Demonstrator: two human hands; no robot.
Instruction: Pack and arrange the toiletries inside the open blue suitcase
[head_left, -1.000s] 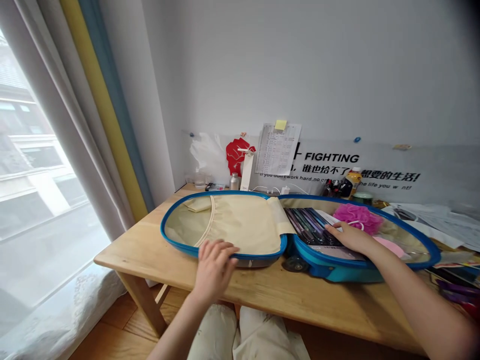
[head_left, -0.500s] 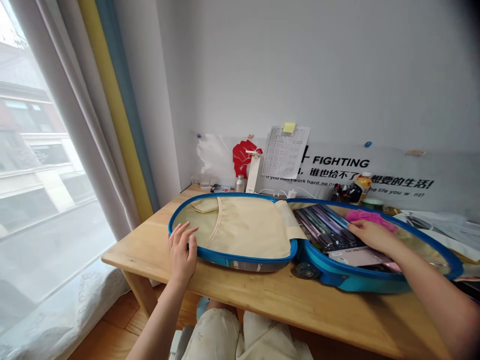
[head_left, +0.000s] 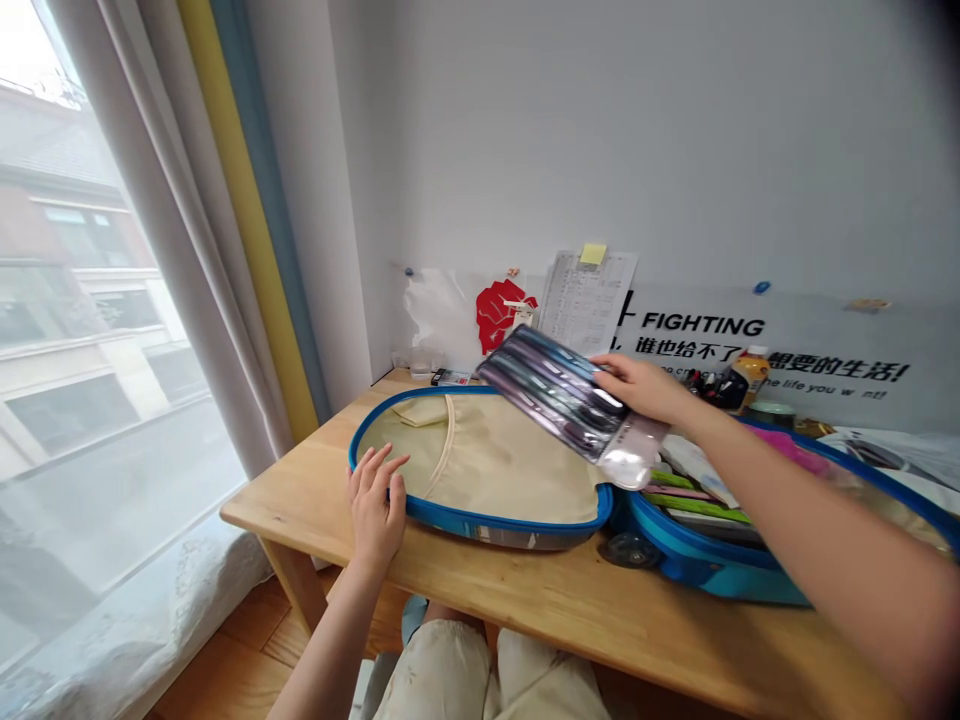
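A blue suitcase (head_left: 525, 524) lies open on the wooden table (head_left: 570, 605), its left half lined with beige cloth. My left hand (head_left: 375, 500) rests on the suitcase's left front rim, fingers spread and holding nothing. My right hand (head_left: 637, 385) grips a clear flat pack of dark pens (head_left: 559, 395) and holds it in the air above the middle of the suitcase, tilted down to the right. The right half holds papers, green and pink items (head_left: 694, 490) and a pink mesh sponge (head_left: 795, 440), partly hidden by my right arm.
Against the wall stand a small bottle, a white lamp (head_left: 517, 312), an orange drink bottle (head_left: 750, 370) and pens. Papers and a "FIGHTING" banner (head_left: 705, 325) hang on the wall. Curtains and a window (head_left: 97, 330) are at the left. My knees show below the table's edge.
My right hand has taken the pen pack out of the suitcase's right half and raised it leftward over the middle. My left hand moved left along the rim, then stayed.
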